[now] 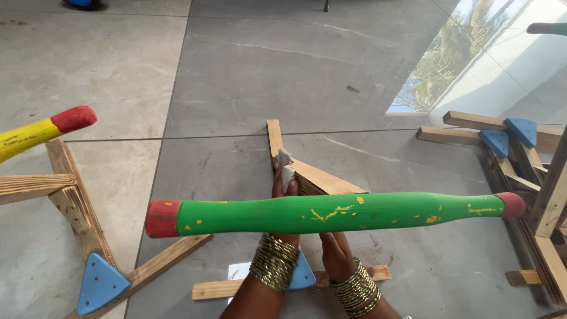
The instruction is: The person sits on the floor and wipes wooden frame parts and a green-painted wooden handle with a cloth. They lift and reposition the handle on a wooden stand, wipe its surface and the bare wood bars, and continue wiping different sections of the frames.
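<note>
Floor: large grey stone tiles (248,71) are seen throughout, with a bright reflection of palm trees at upper right.
Green bar: a long rounded wooden bar (331,212), painted green with red ends and chipped yellow flecks, is laid level across a wooden stand (319,177), close below the camera.
Handling: the bar is judged stiff and fairly heavy, its paint smooth and possibly slippery; a hold near each red end would likely be steadiest.
Left hand: the left hand (284,180) is raised behind the bar, its fingers closed on a small crumpled pale scrap (284,164).
Right hand: the right hand (335,251) is set just beneath the bar; whether it is closed cannot be told.
Wrists: stacked gold bangles (273,261) are worn on both.
Surroundings: similar wooden frames with blue triangular braces (100,282) are placed left and right, and a yellow bar with a red tip (44,130) is seen at left.
</note>
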The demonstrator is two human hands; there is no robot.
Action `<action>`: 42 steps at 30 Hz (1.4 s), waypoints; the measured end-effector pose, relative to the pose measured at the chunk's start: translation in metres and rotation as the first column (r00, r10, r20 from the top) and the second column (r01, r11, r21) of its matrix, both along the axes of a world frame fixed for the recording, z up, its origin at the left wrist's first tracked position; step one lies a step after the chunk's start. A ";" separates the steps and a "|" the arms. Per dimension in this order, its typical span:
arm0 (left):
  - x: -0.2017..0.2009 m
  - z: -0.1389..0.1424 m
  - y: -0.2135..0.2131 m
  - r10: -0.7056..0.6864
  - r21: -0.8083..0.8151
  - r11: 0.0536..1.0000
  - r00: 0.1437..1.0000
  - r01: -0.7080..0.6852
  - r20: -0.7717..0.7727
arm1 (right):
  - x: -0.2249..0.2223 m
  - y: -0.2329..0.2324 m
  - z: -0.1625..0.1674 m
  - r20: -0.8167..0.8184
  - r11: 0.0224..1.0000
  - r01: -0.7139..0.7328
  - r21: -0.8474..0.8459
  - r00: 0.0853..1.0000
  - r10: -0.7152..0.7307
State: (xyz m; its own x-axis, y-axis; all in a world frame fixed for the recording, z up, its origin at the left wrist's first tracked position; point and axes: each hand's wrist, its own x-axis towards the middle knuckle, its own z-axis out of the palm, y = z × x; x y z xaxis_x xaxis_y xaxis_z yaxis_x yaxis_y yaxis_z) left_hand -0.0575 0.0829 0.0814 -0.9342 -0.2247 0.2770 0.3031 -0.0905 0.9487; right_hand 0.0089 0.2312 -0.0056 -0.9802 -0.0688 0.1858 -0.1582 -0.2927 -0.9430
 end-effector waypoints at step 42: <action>-0.007 -0.157 -0.012 -0.039 -0.351 0.918 0.922 0.185 0.384 | -0.052 -0.001 -0.080 -0.292 0.664 0.250 0.704 0.955 -0.050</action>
State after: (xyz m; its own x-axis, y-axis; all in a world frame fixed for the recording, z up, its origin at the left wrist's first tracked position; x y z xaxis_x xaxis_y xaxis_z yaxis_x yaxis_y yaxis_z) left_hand -0.0643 0.0705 -0.0760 -0.9972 -0.0608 -0.0437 -0.0590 0.2794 0.9583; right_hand -0.0431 0.2302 -0.0860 -0.9240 -0.1350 0.3577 -0.3737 0.5167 -0.7703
